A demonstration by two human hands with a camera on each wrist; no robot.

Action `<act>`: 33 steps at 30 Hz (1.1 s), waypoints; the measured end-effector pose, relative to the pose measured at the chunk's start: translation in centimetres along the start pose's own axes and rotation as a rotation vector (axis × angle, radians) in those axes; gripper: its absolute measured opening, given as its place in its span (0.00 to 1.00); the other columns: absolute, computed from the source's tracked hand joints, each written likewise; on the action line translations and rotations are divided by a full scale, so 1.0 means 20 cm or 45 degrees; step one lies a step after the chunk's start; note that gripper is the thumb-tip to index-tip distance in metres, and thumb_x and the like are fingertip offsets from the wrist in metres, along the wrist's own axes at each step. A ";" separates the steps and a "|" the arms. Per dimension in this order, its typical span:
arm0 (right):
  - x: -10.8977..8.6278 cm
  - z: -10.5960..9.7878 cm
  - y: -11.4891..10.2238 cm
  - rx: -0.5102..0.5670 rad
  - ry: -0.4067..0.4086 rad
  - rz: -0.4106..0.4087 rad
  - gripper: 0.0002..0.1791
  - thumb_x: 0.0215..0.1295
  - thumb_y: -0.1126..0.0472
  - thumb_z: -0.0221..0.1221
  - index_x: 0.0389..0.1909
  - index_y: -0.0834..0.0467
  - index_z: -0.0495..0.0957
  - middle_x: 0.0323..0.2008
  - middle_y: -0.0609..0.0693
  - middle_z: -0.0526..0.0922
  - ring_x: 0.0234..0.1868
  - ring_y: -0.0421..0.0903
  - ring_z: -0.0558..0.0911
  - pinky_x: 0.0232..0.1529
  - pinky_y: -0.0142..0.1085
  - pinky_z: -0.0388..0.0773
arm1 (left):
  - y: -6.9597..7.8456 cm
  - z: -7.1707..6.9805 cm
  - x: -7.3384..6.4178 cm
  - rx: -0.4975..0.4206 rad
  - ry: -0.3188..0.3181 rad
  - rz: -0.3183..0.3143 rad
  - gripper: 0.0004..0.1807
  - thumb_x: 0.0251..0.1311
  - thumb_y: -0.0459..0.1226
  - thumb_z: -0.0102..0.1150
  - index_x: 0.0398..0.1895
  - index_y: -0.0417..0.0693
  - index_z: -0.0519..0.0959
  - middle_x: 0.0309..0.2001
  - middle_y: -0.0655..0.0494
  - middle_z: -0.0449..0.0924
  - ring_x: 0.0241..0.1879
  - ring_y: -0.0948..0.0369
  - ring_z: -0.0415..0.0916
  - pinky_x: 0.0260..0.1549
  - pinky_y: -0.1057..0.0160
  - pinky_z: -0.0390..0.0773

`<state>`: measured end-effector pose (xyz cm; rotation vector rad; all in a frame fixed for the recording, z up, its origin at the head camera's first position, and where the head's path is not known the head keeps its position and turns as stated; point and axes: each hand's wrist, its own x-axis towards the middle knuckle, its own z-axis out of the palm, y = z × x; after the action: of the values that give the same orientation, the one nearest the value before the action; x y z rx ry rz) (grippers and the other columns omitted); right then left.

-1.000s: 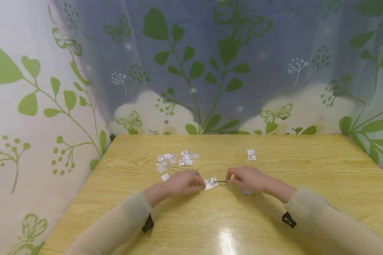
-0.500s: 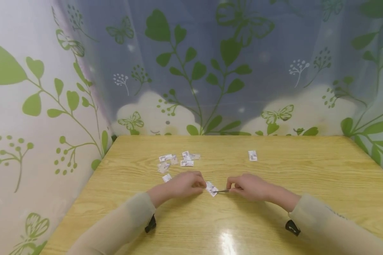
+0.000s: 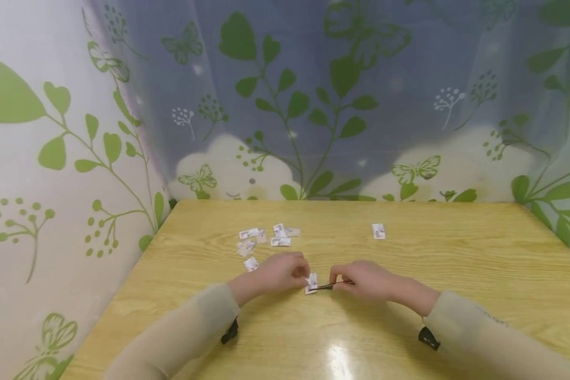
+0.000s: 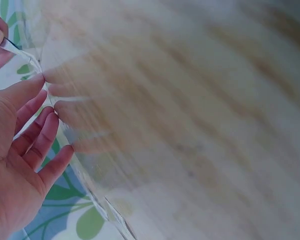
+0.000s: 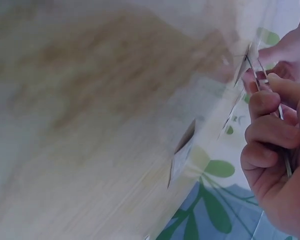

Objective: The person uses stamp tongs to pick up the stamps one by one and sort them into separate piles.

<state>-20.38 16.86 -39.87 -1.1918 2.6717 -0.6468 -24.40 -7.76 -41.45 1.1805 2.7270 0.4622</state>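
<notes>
In the head view, my right hand (image 3: pixel 368 279) grips a slim pair of tweezers (image 3: pixel 324 287). Their tips meet a small flat white piece with dark printing (image 3: pixel 312 279) at the middle of the table. The right wrist view shows the two tweezer prongs (image 5: pixel 255 75) reaching to the piece (image 5: pixel 242 67). From the other side my left hand (image 3: pixel 280 272) touches the edge of this piece. In the left wrist view, the left hand's fingers (image 4: pixel 42 140) are spread and fairly straight, fingertips on the table, the thumb right at the piece's end (image 4: pixel 36 62).
Several similar small printed pieces (image 3: pixel 280 241) lie at the back left of the wooden table (image 3: pixel 432 227). One piece (image 3: pixel 251 264) is beside the left hand, and another (image 3: pixel 378 231) lies alone at the back right. A patterned curtain (image 3: pixel 285 105) hangs behind the table.
The piece between my hands has turned from lying crosswise to nearly lengthwise, and shifted slightly toward me. The right hand and tweezers turned with it; the left hand stays at its edge.
</notes>
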 end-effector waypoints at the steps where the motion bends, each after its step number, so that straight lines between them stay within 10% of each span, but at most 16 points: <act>1: 0.00 0.00 0.01 0.003 0.007 0.004 0.02 0.70 0.60 0.57 0.40 0.52 0.77 0.13 0.36 0.61 0.16 0.33 0.57 0.19 0.29 0.56 | 0.00 0.00 0.00 0.001 -0.001 -0.003 0.07 0.59 0.43 0.66 0.37 0.53 0.81 0.34 0.66 0.75 0.37 0.67 0.74 0.41 0.68 0.74; 22: 0.00 -0.03 0.11 -0.014 0.069 0.030 0.02 0.70 0.62 0.57 0.40 0.52 0.77 0.13 0.37 0.62 0.15 0.33 0.59 0.20 0.30 0.59 | -0.02 0.00 0.03 -0.053 -0.022 0.015 0.06 0.60 0.43 0.65 0.38 0.54 0.81 0.36 0.67 0.76 0.38 0.68 0.74 0.41 0.69 0.74; 33: -0.13 -0.20 0.16 -0.010 0.117 0.083 0.05 0.73 0.59 0.54 0.43 0.53 0.76 0.14 0.37 0.59 0.15 0.33 0.54 0.20 0.31 0.56 | -0.25 -0.10 -0.14 -0.238 0.127 -0.037 0.07 0.63 0.33 0.60 0.43 0.48 0.82 0.39 0.60 0.81 0.39 0.62 0.77 0.41 0.61 0.76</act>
<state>-21.97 21.99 -37.90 -1.0973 2.7777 -0.6973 -26.40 -13.43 -41.28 1.0964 2.7062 0.7728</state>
